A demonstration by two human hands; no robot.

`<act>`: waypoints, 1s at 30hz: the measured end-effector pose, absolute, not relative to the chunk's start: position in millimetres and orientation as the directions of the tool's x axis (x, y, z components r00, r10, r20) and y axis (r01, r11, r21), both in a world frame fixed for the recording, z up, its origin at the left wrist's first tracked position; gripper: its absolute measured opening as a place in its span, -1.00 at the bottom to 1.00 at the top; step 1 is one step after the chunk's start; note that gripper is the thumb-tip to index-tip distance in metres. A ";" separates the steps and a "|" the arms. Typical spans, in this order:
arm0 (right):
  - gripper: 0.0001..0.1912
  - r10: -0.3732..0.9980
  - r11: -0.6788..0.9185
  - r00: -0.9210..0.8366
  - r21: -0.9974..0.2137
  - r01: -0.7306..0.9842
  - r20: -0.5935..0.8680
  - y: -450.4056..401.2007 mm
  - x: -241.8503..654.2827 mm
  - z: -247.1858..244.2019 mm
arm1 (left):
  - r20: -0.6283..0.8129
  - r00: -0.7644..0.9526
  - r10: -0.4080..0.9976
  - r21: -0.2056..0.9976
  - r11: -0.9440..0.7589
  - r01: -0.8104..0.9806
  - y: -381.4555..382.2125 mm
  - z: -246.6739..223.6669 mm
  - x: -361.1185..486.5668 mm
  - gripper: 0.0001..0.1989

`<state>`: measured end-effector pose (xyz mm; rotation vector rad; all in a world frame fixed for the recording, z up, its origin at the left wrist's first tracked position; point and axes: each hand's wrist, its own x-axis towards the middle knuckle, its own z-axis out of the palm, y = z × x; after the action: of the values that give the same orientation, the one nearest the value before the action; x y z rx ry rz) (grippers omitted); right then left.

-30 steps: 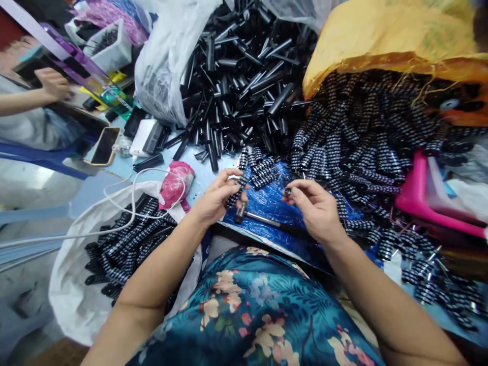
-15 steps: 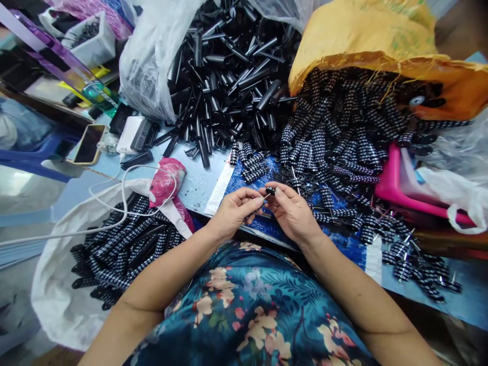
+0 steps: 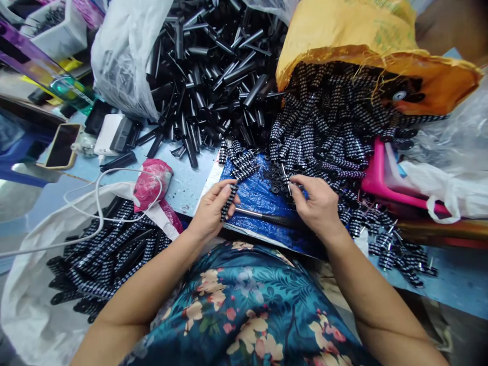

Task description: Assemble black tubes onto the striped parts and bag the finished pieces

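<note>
My left hand (image 3: 212,207) is closed around a short black cylinder with rows of small white squares (image 3: 229,202), held upright above the edge of a blue plastic sheet (image 3: 253,195). My right hand (image 3: 316,203) is at the near edge of a pile of small black rings (image 3: 275,182), thumb and forefinger close together. A thin metal rod (image 3: 284,175) shows beside those fingertips; what they pinch is hard to make out. Between my hands, a tool with a metal shaft and black handle (image 3: 269,217) lies on the sheet. Several more patterned cylinders (image 3: 244,165) lie just beyond my left hand.
Black plastic half-shells (image 3: 213,86) are heaped at the back. Patterned cylinders spill from a yellow sack (image 3: 343,30). A pink bin (image 3: 396,185) stands right. At left are a white sack (image 3: 26,284) of cylinders, a white cable (image 3: 99,203) and a phone (image 3: 63,146).
My hands, together before, have separated. The left now grips a patterned cylinder; the right has moved to the ring pile. The tool between them has come into fuller view.
</note>
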<state>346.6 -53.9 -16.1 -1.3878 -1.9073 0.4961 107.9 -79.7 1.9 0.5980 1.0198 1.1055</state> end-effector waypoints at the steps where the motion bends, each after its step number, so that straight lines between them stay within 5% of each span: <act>1: -0.79 0.909 0.404 -0.264 -0.528 0.747 0.322 -49.5 350.2 -16.8 | -0.372 0.072 0.926 0.816 0.363 -0.450 -77.1 2.8 107.3 -0.56; 4: -0.78 0.856 0.516 -0.488 -0.320 0.795 0.168 -40.6 348.4 -20.1 | -0.396 0.084 0.914 0.800 0.389 -0.457 -73.7 5.4 111.2 -0.55; 6: -0.74 0.861 0.507 -0.483 -0.356 0.785 0.162 -38.6 343.7 -20.5 | -0.410 0.130 0.903 0.794 0.423 -0.437 -75.0 6.8 114.6 -0.55; 8: -0.74 0.890 0.454 -0.392 -0.521 0.723 0.232 -39.1 339.7 -17.8 | -0.419 0.162 0.893 0.785 0.446 -0.429 -77.5 7.3 116.1 -0.55; 10: -0.78 0.942 0.333 -0.231 -0.766 0.550 0.243 -41.6 334.8 -13.0 | -0.429 0.184 0.884 0.771 0.465 -0.435 -79.7 7.3 116.9 -0.55; 13: -0.79 1.000 -0.003 -0.030 -0.994 0.109 -0.006 -49.1 320.6 -7.3 | -0.448 0.249 0.858 0.745 0.513 -0.426 -82.5 7.5 120.7 -0.60; 16: -0.69 0.960 -0.278 -0.047 -0.931 -0.235 -0.275 -59.4 302.9 -7.3 | -0.444 0.319 0.837 0.748 0.542 -0.382 -84.9 7.5 127.0 -0.61; 19: -0.66 0.923 -0.381 -0.104 -0.837 -0.393 -0.372 -69.1 292.3 -9.2 | -0.434 0.334 0.837 0.764 0.539 -0.356 -87.0 5.9 130.8 -0.60; 26: -0.68 0.934 -0.356 -0.123 -0.861 -0.362 -0.335 -79.3 291.1 -14.2 | -0.446 0.308 0.840 0.772 0.535 -0.342 -92.5 3.7 131.4 -0.58; 30: -0.71 0.983 -0.166 -0.097 -0.981 -0.102 -0.156 -83.5 294.2 -18.0 | -0.451 0.295 0.842 0.751 0.537 -0.384 -92.8 2.6 132.4 -0.58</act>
<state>294.2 -83.5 -18.0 -1.2002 -1.1102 1.4437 132.4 -92.8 2.6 0.5723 0.9491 0.8774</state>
